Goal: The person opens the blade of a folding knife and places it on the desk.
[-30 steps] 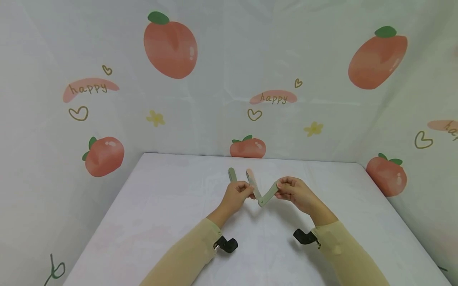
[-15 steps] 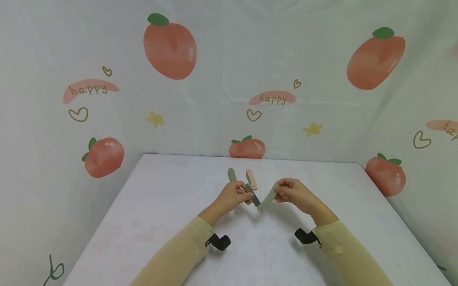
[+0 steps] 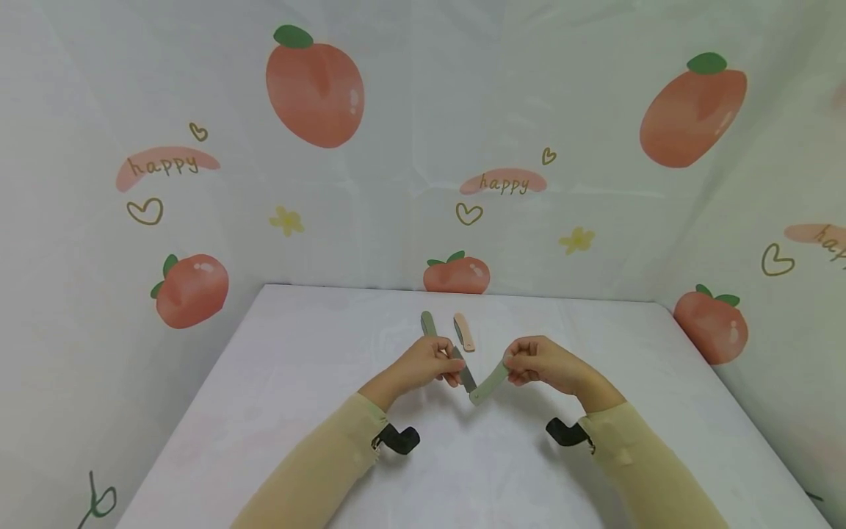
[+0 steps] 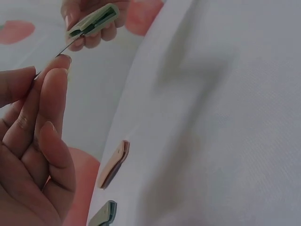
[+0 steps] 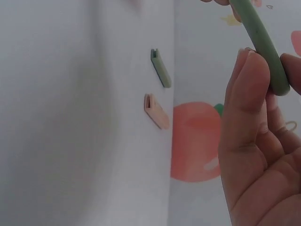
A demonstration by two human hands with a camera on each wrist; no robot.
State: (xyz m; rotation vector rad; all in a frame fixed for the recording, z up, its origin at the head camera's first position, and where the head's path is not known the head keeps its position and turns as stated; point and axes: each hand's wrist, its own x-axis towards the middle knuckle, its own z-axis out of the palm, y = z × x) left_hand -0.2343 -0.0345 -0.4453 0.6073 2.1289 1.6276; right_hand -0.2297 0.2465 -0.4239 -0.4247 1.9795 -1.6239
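Note:
In the head view, a folding knife with a pale green handle (image 3: 489, 384) is held in a V above the table. My left hand (image 3: 423, 364) pinches its grey blade (image 3: 466, 373) between thumb and fingers. The far end of the handle is gripped by my right hand (image 3: 545, 365). Seen from the left wrist, the blade is a thin edge running to the slotted handle (image 4: 96, 21). Beyond my hands lie a pink folding knife (image 3: 465, 333) and another green folding knife (image 3: 428, 322), whose near end my left hand hides in the head view.
A white-covered table (image 3: 330, 316) extends around the hands. Behind it hangs a white cloth (image 3: 410, 110) printed with peaches, hearts and flowers. Black wrist-mounted devices (image 3: 399, 439) hang below the sleeves.
Both hands have come down slightly toward me with the knife, the left one also shifting left. The blade now looks dark instead of pale. The two lying knives have not moved.

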